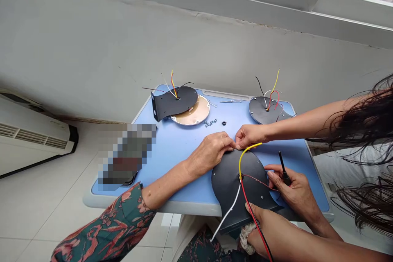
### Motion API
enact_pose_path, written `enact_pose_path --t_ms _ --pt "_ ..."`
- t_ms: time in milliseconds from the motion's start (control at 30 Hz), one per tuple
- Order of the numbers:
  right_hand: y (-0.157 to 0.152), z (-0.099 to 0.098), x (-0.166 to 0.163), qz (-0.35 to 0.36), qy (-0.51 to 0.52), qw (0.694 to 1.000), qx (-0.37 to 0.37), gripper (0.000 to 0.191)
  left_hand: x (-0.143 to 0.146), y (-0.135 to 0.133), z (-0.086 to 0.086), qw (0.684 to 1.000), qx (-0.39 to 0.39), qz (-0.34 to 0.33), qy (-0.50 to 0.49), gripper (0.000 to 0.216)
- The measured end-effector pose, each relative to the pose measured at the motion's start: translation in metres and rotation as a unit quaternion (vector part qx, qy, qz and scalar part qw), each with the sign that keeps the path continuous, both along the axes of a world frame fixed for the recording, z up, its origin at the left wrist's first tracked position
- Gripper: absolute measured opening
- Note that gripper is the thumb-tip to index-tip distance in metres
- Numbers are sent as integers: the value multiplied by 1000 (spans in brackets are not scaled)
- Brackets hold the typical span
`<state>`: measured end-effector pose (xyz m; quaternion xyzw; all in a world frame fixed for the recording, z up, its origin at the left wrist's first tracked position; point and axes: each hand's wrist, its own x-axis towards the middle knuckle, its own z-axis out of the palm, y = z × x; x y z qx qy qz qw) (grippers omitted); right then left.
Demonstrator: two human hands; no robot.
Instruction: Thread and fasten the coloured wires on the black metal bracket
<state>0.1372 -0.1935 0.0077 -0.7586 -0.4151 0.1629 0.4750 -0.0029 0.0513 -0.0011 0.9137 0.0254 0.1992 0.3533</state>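
The person's left hand (211, 152) pinches closed at the far rim of a round black metal plate (229, 176) near the blue table's (178, 143) front edge; the right hand (294, 190) grips a black screwdriver (284, 168). A co-worker's hand (250, 135) touches the rim too.

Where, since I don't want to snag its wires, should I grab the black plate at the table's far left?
By the upturned bracket tab at its left end, coming from the left. The black plate lies flat on a gold disc, and its wires stand up from the middle.
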Motion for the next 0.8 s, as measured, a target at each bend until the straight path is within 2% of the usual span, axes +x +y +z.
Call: enact_pose_path --t_ms 133,333,433,600,800 --pt "2 3 -1 10 -7 1000 10 15 2 -2 -4 999 10 -1 -39 16" --pt "2 6 -2 15 -16 1000 11 20 4 0 -10 994 77 -16 -70 21" --pt "2 6 -2 17 -17 1000 12 21 5 1 -12 993 76 -19 -87 20" --pt "0 4 -2 17 -18 1000 12 21 7 -1 -13 995 36 -17 -96 15" --pt "-3 -7 2 26 -43 999 14 21 8 -1 -13 995 -77 12 -57 13"
